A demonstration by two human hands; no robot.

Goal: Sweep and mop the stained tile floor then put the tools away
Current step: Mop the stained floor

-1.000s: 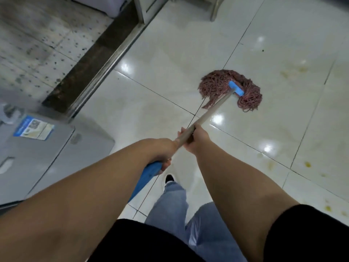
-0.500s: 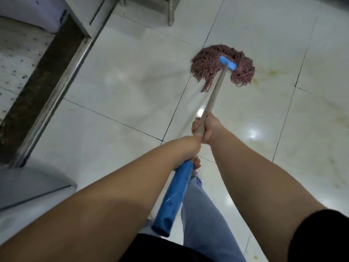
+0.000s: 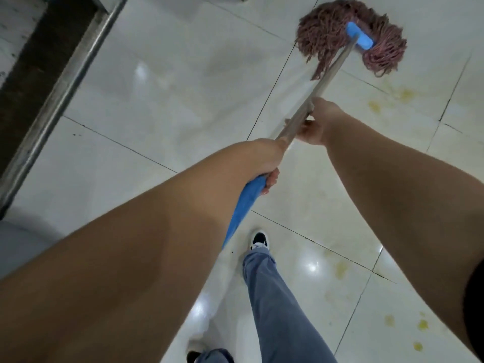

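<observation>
- Head cam: both hands wrapped round the mop handle (image 3: 323, 83), left hand (image 3: 264, 158) behind right hand (image 3: 318, 121).
- Mop head (image 3: 330, 30) sits on the tile floor (image 3: 183, 82) ahead of them, yellow stains (image 3: 404, 94) just right.

Reddish-brown mop head (image 3: 330, 30), yellow-stained floor (image 3: 404, 94)

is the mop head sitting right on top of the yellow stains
No, the mop head rests on pale tile, and the nearest yellow stains lie apart from it, on the side nearer the person.
</observation>
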